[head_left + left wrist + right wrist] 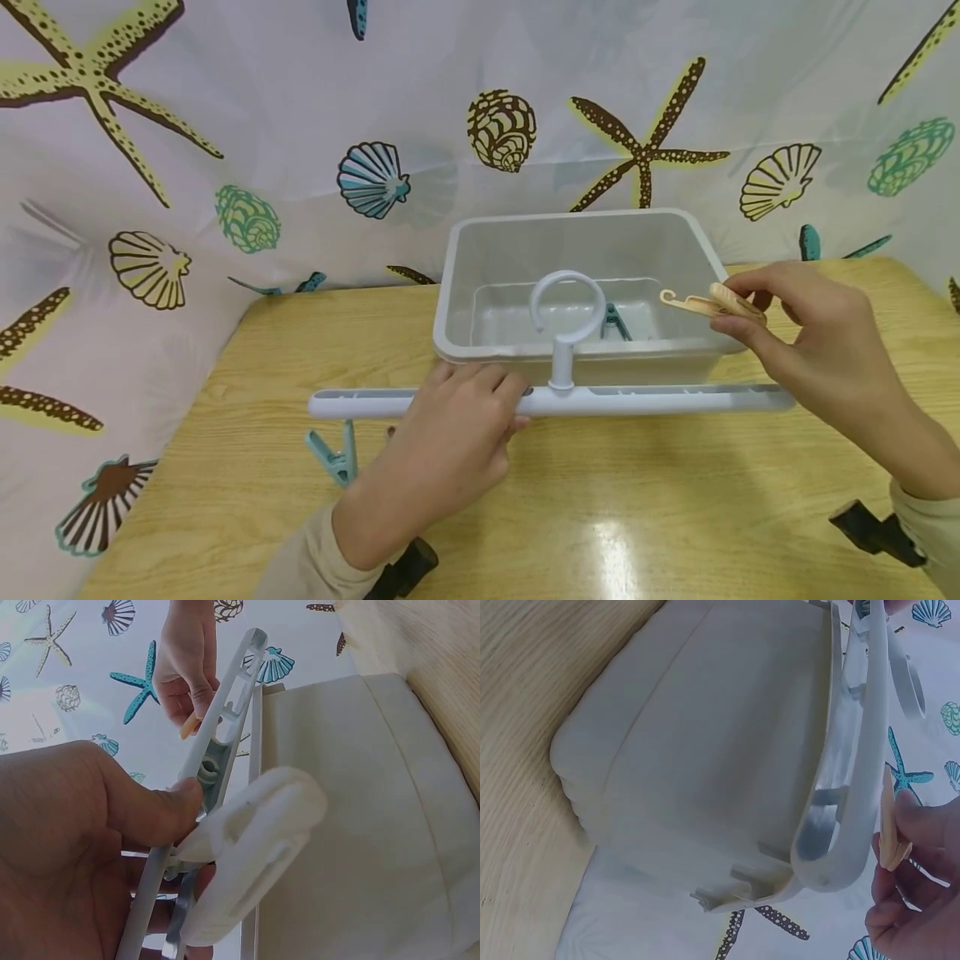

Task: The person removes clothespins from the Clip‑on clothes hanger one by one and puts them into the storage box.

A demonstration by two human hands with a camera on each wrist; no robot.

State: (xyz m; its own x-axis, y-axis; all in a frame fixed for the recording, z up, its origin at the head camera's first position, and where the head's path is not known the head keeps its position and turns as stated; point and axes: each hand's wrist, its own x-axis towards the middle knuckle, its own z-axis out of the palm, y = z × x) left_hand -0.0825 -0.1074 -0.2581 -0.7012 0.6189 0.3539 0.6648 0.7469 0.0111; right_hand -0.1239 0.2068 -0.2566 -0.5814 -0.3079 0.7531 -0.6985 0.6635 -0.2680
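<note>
My left hand (461, 433) grips the bar of a white clothes hanger (637, 402), left of its round hook. The hanger is held level along the near rim of a pale bin (480, 350). Out to the right, my right hand (817, 325) pinches a cream-yellow clothes peg (731, 304) with a small hooked end, above the bin's right rim. In the left wrist view, the thumb lies along the hanger bar (202, 761). The right wrist view shows the peg (889, 829) between thumb and fingers, close to the bar's slotted end (844, 847).
A teal clothes peg (337, 458) lies on the wooden table (277, 358) left of my left forearm. Another teal peg (615, 323) is inside the bin. Behind stands a white cloth (420, 100) printed with shells and starfish. A small brownish thing is partly hidden beside my left hand.
</note>
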